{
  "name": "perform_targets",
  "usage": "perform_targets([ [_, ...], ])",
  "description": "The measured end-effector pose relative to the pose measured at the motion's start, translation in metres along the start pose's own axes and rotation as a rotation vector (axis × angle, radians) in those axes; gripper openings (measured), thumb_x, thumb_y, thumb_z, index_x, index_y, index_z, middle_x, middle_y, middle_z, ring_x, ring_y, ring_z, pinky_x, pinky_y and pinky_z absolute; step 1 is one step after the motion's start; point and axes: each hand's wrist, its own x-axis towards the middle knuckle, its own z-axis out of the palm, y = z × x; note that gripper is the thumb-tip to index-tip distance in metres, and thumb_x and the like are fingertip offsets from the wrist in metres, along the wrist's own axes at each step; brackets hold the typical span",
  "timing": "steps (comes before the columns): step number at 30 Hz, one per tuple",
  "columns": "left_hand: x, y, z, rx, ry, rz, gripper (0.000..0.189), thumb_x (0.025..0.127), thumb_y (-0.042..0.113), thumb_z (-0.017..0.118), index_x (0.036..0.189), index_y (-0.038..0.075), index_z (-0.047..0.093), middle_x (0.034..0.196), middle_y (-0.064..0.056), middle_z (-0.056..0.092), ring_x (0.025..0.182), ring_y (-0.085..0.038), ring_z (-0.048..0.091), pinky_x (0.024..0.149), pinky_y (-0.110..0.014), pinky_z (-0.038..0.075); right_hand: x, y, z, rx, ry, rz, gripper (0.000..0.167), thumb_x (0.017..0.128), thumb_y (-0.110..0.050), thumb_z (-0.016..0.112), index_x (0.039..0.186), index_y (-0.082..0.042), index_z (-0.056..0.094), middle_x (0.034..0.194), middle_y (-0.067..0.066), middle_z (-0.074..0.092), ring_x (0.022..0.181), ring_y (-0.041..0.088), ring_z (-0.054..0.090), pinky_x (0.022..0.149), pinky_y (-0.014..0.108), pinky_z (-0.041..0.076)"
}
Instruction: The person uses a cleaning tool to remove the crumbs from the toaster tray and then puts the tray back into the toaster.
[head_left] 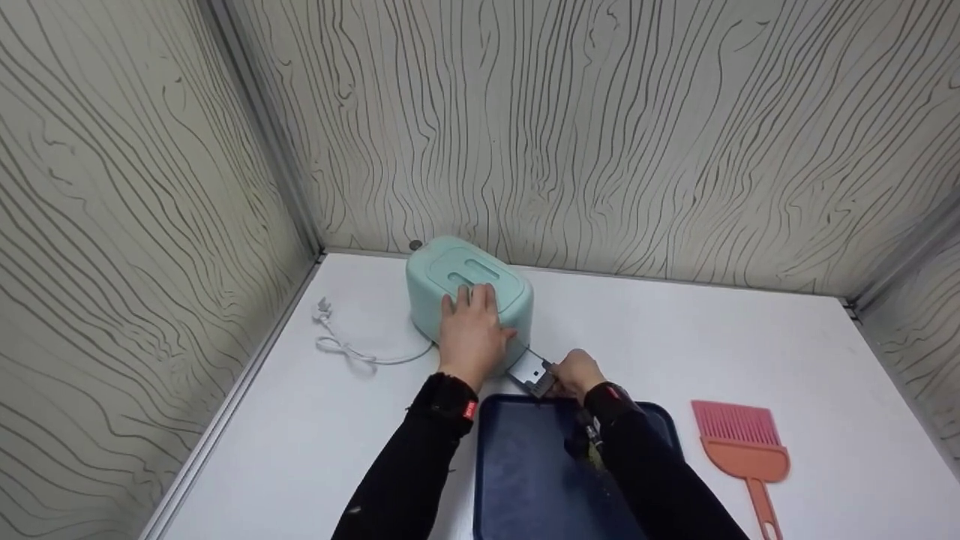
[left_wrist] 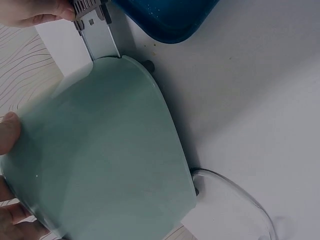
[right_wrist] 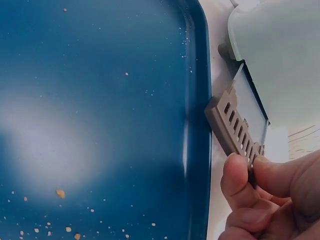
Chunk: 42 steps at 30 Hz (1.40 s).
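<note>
A mint-green toaster (head_left: 429, 300) stands near the back wall, its two slots facing up. My left hand (head_left: 471, 336) rests on its top at the near end, fingers spread toward the slots, thumb over the near side. From the toaster's near right end sticks out a metal crumb tray (head_left: 531, 373) with a slotted grey handle. Thumb and fingers of my right hand (head_left: 577, 371) pinch that handle, as the right wrist view shows closely. The tray's inner end is hidden inside the toaster. Just below the handle lies a dark blue serving tray (head_left: 525, 465).
Crumbs (right_wrist: 60, 193) lie scattered on the blue tray, and a dark object under my right forearm is mostly hidden. A pink-bristled brush with an orange dustpan-like handle (head_left: 746, 456) lies at the right. The white power cord (head_left: 382, 361) and plug trail left of the toaster.
</note>
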Motion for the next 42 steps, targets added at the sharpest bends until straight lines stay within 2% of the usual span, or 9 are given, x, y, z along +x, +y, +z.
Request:
perform_targets([
  [3, 0.0, 0.0, 0.0, -0.002, 0.007, -0.002, 0.081, 0.093, 0.058, 0.065, 0.148, 0.001, 0.046, 0.139, -0.014, 0.05, 0.137, -0.037, 0.048, 0.115, -0.057, 0.036, 0.001, -0.002, 0.001, 0.018, 0.007, -0.004, 0.03, 0.092, -0.012, 0.066, 0.066, 0.002, 0.065, 0.058, 0.0, 0.052, 0.066, 0.019, 0.055, 0.082, 0.038, 0.054],
  [8, 0.0, 0.0, 0.0, -0.002, 0.039, 0.004, 0.081, 0.092, 0.058, 0.066, 0.146, 0.0, 0.048, 0.137, -0.013, 0.051, 0.136, -0.037, 0.049, 0.114, -0.057, 0.038, 0.002, -0.003, 0.004, 0.148, -0.032, 0.021, 0.02, 0.093, -0.004, 0.059, 0.085, 0.01, 0.07, 0.065, 0.004, 0.06, 0.072, 0.018, 0.061, 0.078, 0.032, 0.054],
  [12, -0.002, 0.0, 0.0, -0.003, 0.071, 0.014, 0.079, 0.092, 0.056, 0.068, 0.144, 0.0, 0.049, 0.135, -0.014, 0.052, 0.135, -0.037, 0.05, 0.112, -0.056, 0.04, 0.002, -0.004, 0.007, 0.283, -0.058, 0.043, 0.021, 0.095, 0.002, 0.053, 0.099, 0.014, 0.069, 0.063, 0.005, 0.066, 0.064, 0.015, 0.065, 0.067, 0.024, 0.054],
  [16, -0.002, 0.001, 0.0, -0.003, 0.071, 0.015, 0.079, 0.092, 0.057, 0.067, 0.145, 0.001, 0.049, 0.136, -0.014, 0.051, 0.135, -0.037, 0.05, 0.112, -0.056, 0.04, 0.002, -0.005, 0.01, 0.359, -0.042, 0.072, 0.021, 0.097, 0.002, 0.053, 0.104, 0.014, 0.069, 0.066, 0.007, 0.067, 0.059, 0.013, 0.065, 0.058, 0.021, 0.051],
  [22, -0.002, 0.001, 0.001, 0.014, 0.057, 0.018, 0.079, 0.093, 0.058, 0.065, 0.145, 0.001, 0.049, 0.137, -0.014, 0.051, 0.135, -0.037, 0.05, 0.112, -0.056, 0.04, 0.002, -0.007, 0.014, 0.369, -0.029, 0.064, 0.019, 0.096, 0.001, 0.058, 0.105, 0.013, 0.069, 0.079, 0.014, 0.07, 0.067, 0.016, 0.065, 0.062, 0.023, 0.051],
  [26, -0.002, 0.001, 0.002, 0.016, 0.058, 0.022, 0.079, 0.093, 0.058, 0.065, 0.145, 0.001, 0.049, 0.137, -0.013, 0.051, 0.134, -0.036, 0.05, 0.112, -0.056, 0.04, 0.004, -0.006, 0.018, 0.418, -0.03, 0.079, 0.019, 0.097, 0.002, 0.058, 0.11, 0.014, 0.067, 0.083, 0.016, 0.07, 0.07, 0.019, 0.067, 0.063, 0.025, 0.051],
  [37, -0.001, 0.0, 0.003, -0.014, 0.067, 0.022, 0.078, 0.092, 0.057, 0.067, 0.144, 0.002, 0.05, 0.135, -0.013, 0.052, 0.134, -0.037, 0.05, 0.111, -0.057, 0.04, 0.005, -0.008, 0.024, 0.477, -0.021, 0.102, 0.028, 0.098, 0.003, 0.056, 0.123, 0.017, 0.06, 0.088, 0.018, 0.069, 0.068, 0.018, 0.065, 0.06, 0.025, 0.048],
  [42, -0.001, -0.001, 0.002, 0.004, 0.077, 0.025, 0.077, 0.092, 0.057, 0.067, 0.143, 0.001, 0.051, 0.134, -0.013, 0.052, 0.133, -0.037, 0.052, 0.111, -0.056, 0.042, 0.005, -0.009, 0.025, 0.548, -0.04, 0.134, 0.033, 0.098, 0.001, 0.059, 0.129, 0.015, 0.058, 0.083, 0.014, 0.071, 0.068, 0.018, 0.062, 0.061, 0.027, 0.049],
])
